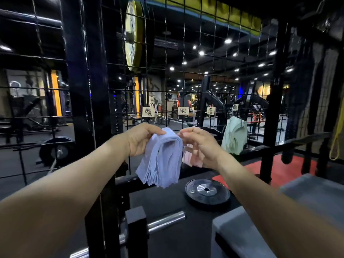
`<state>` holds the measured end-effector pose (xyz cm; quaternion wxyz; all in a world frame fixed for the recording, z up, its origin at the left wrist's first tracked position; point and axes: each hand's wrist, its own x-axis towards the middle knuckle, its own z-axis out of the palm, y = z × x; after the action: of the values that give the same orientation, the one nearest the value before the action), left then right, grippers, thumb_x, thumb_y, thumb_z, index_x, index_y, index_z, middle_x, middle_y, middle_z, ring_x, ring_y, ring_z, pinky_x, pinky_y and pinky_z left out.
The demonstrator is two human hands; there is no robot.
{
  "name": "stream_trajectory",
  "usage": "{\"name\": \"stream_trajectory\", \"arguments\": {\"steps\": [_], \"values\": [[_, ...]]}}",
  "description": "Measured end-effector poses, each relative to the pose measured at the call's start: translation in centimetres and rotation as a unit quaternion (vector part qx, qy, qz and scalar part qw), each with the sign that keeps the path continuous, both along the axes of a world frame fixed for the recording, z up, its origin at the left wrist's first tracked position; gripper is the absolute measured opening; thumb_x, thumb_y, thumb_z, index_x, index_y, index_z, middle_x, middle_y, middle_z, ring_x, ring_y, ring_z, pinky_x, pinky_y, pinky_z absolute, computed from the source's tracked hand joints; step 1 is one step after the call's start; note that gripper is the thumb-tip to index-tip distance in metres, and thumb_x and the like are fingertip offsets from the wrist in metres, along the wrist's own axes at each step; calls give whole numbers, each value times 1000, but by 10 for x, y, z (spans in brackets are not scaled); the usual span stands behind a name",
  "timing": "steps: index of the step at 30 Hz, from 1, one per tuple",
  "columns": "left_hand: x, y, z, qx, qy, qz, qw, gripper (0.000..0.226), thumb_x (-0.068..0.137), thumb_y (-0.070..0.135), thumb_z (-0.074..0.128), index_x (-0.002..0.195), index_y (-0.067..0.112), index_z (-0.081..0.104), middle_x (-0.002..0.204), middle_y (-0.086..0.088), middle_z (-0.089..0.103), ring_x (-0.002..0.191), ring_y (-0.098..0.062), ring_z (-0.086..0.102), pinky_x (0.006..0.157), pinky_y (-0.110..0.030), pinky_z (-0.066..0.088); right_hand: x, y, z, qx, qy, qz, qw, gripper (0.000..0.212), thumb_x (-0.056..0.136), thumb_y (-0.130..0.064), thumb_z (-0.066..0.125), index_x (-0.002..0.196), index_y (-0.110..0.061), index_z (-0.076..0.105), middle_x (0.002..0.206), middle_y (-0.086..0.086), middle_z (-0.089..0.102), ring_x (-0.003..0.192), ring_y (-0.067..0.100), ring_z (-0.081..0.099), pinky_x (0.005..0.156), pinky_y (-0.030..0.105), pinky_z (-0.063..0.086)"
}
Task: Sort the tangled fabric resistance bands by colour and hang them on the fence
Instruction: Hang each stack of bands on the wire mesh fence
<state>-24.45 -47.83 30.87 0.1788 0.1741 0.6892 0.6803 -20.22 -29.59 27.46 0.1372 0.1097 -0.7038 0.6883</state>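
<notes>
1. Your left hand (143, 140) is raised in front of the wire fence (186, 75). Its grip is curled over the top fold of a thick stack of lavender bands (162, 161), with the thumb on the upper edge.
2. The lavender bands drape down from that hand in a bundle. Their loose ends hang above the dark surface (167, 211) without touching it.
3. Your right hand (201, 146) is just beside the left, its fingertips pinched at the right upper edge of the lavender bundle. The motion blur makes it hard to tell exactly how much fabric that grip holds.
4. Pale pink bands (189, 158) hang just behind and below your right hand. You cannot tell from here whether they hang from the fence or from your fingers.
5. A bundle of mint green bands (235, 136) already hangs on the fence to the right, well apart from your hands.
6. Four small paper labels (183, 110) are fixed in a row on the fence mesh above the hanging spots.
7. A weight plate (207, 191) lies flat on the surface below your right forearm.
8. A chrome peg (165, 221) sticks out from the black post in the foreground.
</notes>
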Motion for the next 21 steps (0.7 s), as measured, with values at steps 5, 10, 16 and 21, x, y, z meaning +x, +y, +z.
{"name": "stream_trajectory", "arguments": {"steps": [5, 10, 16, 21], "values": [[-9, 1, 7, -23, -14, 14, 1000, 13, 87, 15, 54, 93, 6, 61, 61, -7, 66, 48, -18, 62, 55, -26, 55, 5, -7, -9, 202, 83, -114, 969, 38, 76, -18, 75, 105, -20, 50, 98, -16, 44, 90, 1, 46, 89, 23, 43], [-13, 10, 6, -4, -26, 12, 1000, 17, 86, 12, 53, 99, 4, 61, 56, -7, 64, 43, -16, 60, 45, -21, 51, -6, -22, -11, 293, 157, -242, 911, 35, 80, -28, 73, 103, -19, 49, 97, -8, 45, 84, 2, 34, 66, 14, 29], [-23, 13, 1, -15, -28, -4, 999, 17, 86, 15, 54, 97, 6, 64, 75, -10, 67, 60, -21, 62, 67, -30, 52, -16, -21, -13, 323, 171, -327, 872, 5, 92, -26, 55, 95, -22, 57, 95, -9, 56, 88, 11, 43, 67, 30, 33], [-30, 12, 6, -21, -47, -33, 998, 24, 87, 22, 57, 105, 7, 56, 82, -9, 64, 66, -20, 62, 71, -32, 50, -28, -24, 3, 326, 157, -367, 857, 6, 93, -19, 48, 91, -21, 54, 99, -2, 59, 81, 19, 54, 66, 34, 44]]}}
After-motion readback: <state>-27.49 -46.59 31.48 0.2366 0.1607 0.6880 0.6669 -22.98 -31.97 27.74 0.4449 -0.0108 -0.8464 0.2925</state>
